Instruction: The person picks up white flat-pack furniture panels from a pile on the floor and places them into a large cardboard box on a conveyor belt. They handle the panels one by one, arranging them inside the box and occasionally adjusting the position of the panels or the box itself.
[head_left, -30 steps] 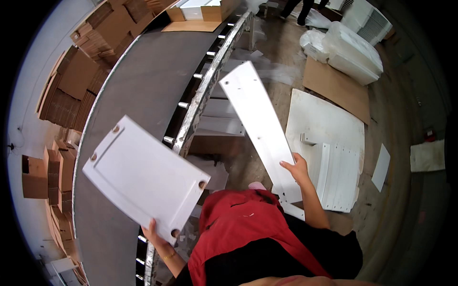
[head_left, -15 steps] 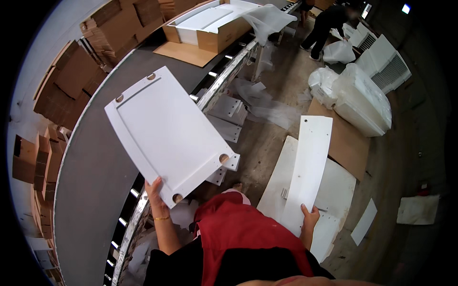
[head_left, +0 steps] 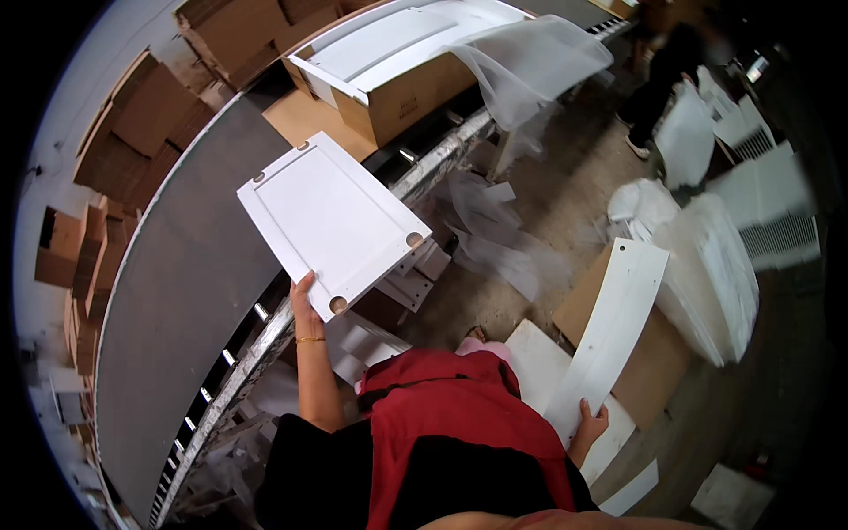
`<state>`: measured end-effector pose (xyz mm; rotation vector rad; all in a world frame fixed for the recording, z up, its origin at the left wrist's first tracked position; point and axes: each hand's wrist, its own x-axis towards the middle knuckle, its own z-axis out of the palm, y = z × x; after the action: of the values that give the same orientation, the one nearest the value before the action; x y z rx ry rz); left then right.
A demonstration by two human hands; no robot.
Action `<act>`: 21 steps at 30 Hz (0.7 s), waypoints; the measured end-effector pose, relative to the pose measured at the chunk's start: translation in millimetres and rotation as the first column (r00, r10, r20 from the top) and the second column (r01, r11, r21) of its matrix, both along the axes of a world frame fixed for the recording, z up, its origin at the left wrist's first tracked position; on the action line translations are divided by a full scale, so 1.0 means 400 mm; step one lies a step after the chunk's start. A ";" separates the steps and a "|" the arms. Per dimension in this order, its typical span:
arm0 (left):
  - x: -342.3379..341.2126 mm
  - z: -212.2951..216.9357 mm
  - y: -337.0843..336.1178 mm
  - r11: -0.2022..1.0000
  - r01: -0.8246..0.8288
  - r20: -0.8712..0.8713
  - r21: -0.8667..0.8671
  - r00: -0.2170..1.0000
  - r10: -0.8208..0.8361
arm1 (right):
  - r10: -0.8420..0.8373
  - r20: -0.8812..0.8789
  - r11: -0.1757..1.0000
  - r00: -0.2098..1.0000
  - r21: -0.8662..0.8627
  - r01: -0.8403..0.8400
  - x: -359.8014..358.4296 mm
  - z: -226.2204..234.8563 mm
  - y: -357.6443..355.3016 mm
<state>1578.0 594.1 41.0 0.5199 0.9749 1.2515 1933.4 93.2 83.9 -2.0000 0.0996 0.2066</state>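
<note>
A grey conveyor belt (head_left: 177,291) is seen curving along the left of the head view, with stacked cardboard (head_left: 115,150) lining the wall behind it and a concrete floor (head_left: 565,203) to the right strewn with clear plastic film (head_left: 530,71). At the top of the belt an open carton (head_left: 397,79) is filled with white panels. A white door (head_left: 331,221), recessed in the middle and drilled with round holes at its corners, is held up over the belt's edge, tilted; its near edge is gripped by the left hand (head_left: 303,300), fingers closed around it, a thin bracelet at the wrist. A long white board (head_left: 609,327) is held at its lower end by the right hand (head_left: 587,424), closed on it, the board slanting up and away over a cardboard sheet (head_left: 654,353) and flat white panels (head_left: 548,362) on the floor. Wrapped white bundles (head_left: 715,265) are piled to the right. Another person (head_left: 662,79), blurred, is seen standing at the top right.
</note>
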 end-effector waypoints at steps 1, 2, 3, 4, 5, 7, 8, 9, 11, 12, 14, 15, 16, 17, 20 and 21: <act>0.033 -0.017 0.035 1.000 -0.029 -0.004 -0.006 1.000 0.029 | 0.073 0.028 0.997 0.997 -0.025 -0.072 0.093 0.019 0.053; 0.056 -0.032 0.058 0.998 -0.058 -0.007 -0.018 0.998 0.058 | 0.137 0.031 0.991 0.990 -0.005 -0.137 0.180 0.024 0.094; 0.068 -0.042 0.088 0.995 -0.079 -0.052 -0.068 0.996 0.076 | 0.203 0.033 0.979 0.979 0.016 -0.204 0.269 0.027 0.139; 0.069 -0.052 0.119 0.998 -0.032 -0.088 -0.049 0.996 0.027 | 0.268 0.035 0.962 0.963 0.035 -0.269 0.352 0.035 0.191; 0.079 -0.058 0.151 0.997 -0.037 -0.133 -0.071 0.991 0.027 | 0.333 0.035 0.941 0.942 0.060 -0.334 0.435 0.056 0.258; 0.103 -0.052 0.199 0.994 -0.016 -0.202 -0.106 0.979 -0.006 | 0.447 0.047 0.887 0.893 0.107 -0.449 0.589 0.108 0.404; 0.123 -0.037 0.212 0.993 0.010 -0.223 -0.120 0.974 -0.037 | 0.499 0.061 0.859 0.865 0.102 -0.502 0.664 0.130 0.480; 0.121 -0.045 0.230 0.988 0.013 -0.271 -0.151 0.961 -0.054 | 0.549 0.074 0.827 0.833 0.096 -0.554 0.732 0.150 0.557; 0.116 -0.023 0.267 0.972 -0.028 -0.397 -0.235 0.915 -0.069 | 0.638 0.076 0.759 0.766 0.106 -0.642 0.829 0.200 0.720; 0.101 -0.031 0.288 0.957 -0.051 -0.436 -0.286 0.896 -0.083 | 0.678 0.067 0.724 0.732 0.110 -0.681 0.863 0.248 0.801; 0.052 -0.070 0.339 0.958 -0.074 -0.758 -0.278 0.629 -0.172 | 0.789 0.088 0.604 0.608 0.073 -0.794 0.954 0.329 1.002; 0.036 -0.105 0.344 0.953 -0.083 -0.865 -0.293 0.446 -0.227 | 0.847 0.089 0.526 0.524 0.013 -0.851 1.001 0.364 1.093; 0.031 -0.127 0.358 0.972 -0.091 -0.960 -0.219 0.201 -0.197 | 0.895 0.095 0.441 0.436 -0.038 -0.897 1.039 0.401 1.196; 0.027 -0.147 0.358 0.984 -0.080 -0.985 -0.157 -0.064 -0.162 | 0.921 0.132 0.377 0.368 -0.057 -0.924 1.058 0.443 1.294; 0.084 -0.140 0.441 0.990 -0.125 -0.993 -0.066 -0.089 -0.077 | 0.982 0.136 0.153 0.130 -0.175 -0.973 1.124 0.553 1.600; 0.223 -0.072 0.512 0.991 -0.135 -0.996 0.007 -0.085 -0.004 | 0.992 0.106 0.091 0.067 -0.238 -0.967 1.145 0.585 1.695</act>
<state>1667.4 798.7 12.1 1.4950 2.4068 0.6349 2391.3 771.1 317.8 -1.8066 -1.5823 0.8498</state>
